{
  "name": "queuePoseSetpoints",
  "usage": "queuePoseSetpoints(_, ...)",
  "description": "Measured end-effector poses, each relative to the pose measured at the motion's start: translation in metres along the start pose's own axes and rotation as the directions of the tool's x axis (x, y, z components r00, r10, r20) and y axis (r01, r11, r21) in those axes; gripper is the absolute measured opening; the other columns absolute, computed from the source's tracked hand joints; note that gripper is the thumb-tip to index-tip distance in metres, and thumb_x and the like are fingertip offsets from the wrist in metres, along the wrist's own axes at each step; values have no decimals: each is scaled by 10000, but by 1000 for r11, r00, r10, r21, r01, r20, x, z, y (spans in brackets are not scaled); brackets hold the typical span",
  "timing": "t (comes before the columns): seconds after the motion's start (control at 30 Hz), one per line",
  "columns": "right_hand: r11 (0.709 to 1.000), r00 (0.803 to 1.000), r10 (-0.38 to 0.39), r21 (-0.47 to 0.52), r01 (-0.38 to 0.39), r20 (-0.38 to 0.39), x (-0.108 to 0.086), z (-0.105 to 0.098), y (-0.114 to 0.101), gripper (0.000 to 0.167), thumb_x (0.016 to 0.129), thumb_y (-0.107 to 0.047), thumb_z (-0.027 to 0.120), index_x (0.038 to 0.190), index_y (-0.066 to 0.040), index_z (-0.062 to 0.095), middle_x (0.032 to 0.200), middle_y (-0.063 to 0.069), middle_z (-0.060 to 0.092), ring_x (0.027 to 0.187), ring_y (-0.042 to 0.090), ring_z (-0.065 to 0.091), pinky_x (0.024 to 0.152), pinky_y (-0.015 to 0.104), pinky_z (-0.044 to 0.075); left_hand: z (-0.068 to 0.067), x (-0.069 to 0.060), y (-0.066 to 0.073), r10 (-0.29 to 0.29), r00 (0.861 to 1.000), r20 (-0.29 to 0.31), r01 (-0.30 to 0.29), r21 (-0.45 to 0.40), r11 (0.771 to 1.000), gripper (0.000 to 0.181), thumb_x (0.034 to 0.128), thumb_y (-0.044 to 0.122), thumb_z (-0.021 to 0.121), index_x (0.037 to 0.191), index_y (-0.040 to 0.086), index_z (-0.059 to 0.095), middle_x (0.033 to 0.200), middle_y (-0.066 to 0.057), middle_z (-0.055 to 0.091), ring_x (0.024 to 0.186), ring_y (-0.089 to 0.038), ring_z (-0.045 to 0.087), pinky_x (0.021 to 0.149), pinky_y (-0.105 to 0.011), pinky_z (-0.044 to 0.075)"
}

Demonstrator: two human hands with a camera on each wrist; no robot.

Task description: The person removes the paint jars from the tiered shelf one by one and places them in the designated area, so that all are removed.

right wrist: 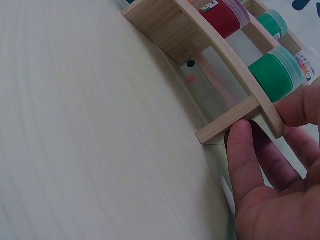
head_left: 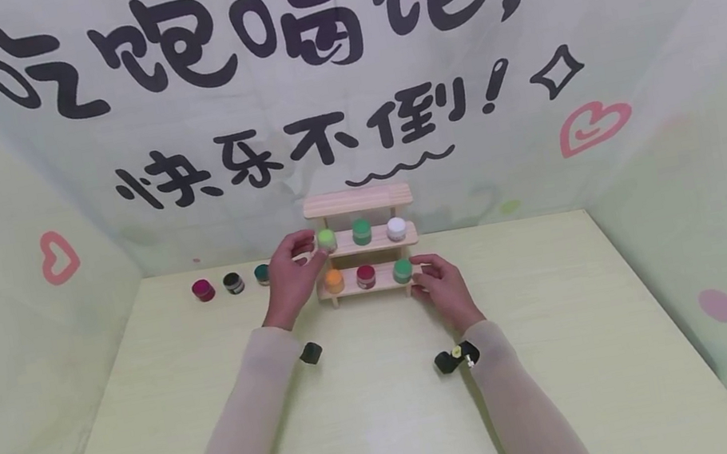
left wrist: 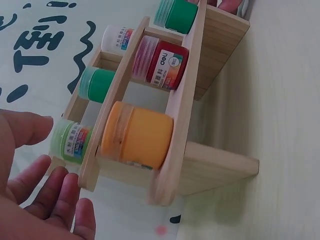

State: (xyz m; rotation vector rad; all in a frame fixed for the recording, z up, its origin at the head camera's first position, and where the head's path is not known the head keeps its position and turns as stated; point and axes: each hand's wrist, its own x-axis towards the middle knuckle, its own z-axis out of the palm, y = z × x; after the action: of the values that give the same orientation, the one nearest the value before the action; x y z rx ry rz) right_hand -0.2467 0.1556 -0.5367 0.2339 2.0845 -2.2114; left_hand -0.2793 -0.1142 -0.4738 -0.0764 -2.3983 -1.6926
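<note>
A small wooden tiered stand (head_left: 357,200) holds paint jars with clear lids. On its middle tier are a light green jar (head_left: 326,241), a green jar (head_left: 361,232) and a white jar (head_left: 396,229). The lower tier bears an orange jar (left wrist: 140,135), a dark red jar (left wrist: 167,64) and another green jar (right wrist: 276,75). My left hand (head_left: 292,276) is at the light green jar, thumb and fingers spread beside its lid; contact is unclear. At the lower tier's right end, my right hand (head_left: 445,290) pinches the shelf between thumb above and fingers beneath.
Left of the stand, a magenta jar (head_left: 203,290), a black jar (head_left: 233,283) and a teal jar (head_left: 262,275) stand on the pale table (head_left: 397,416). The left hand partly covers that side. A printed cloth (head_left: 338,85) hangs close behind the stand.
</note>
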Motion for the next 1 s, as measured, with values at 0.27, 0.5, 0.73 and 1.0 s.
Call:
queuePoseSetpoints(0.27, 1000, 1000, -4, -3, 4, 3, 1, 0, 0, 287, 823, -64, 584, 1087, -175, 584, 983, 150, 510, 877, 248, 581, 754, 330, 506, 10, 5, 3, -38, 999, 15, 37, 65, 997, 538, 732, 403, 694, 1203, 230, 501, 1042, 123, 517, 993, -126, 471, 792, -337, 419)
queuePoseSetpoints(0.5, 1000, 1000, -10, -14, 10, 3, 0, 0, 1, 299, 821, -76, 589, 1104, -174, 579, 992, 158, 516, 889, 253, 584, 756, 334, 506, 13, 8, 3, -71, 997, 23, 67, 132, 989, 498, 754, 388, 676, 1202, 261, 499, 1040, 134, 505, 988, -134, 469, 752, -318, 433)
queuePoseSetpoints(0.73, 1000, 1000, -10, -17, 10, 1, 0, 0, 0, 300, 826, -75, 583, 1108, -176, 576, 1006, 152, 515, 889, 247, 582, 763, 335, 504, 9, 6, 5, -73, 997, 34, 70, 90, 994, 476, 745, 369, 692, 1175, 259, 520, 1025, 119, 517, 1004, -180, 483, 743, -310, 442)
queuePoseSetpoints(1.0, 1000, 1000, 0, -23, 0, -5, -1, 0, -1, 297, 827, -76, 587, 1108, -173, 578, 985, 153, 501, 877, 241, 581, 769, 339, 501, -1, 1, 3, -31, 999, 35, 31, 1, 1000, 461, 733, 392, 695, 1146, 260, 540, 1024, 120, 542, 954, -97, 500, 782, -275, 463)
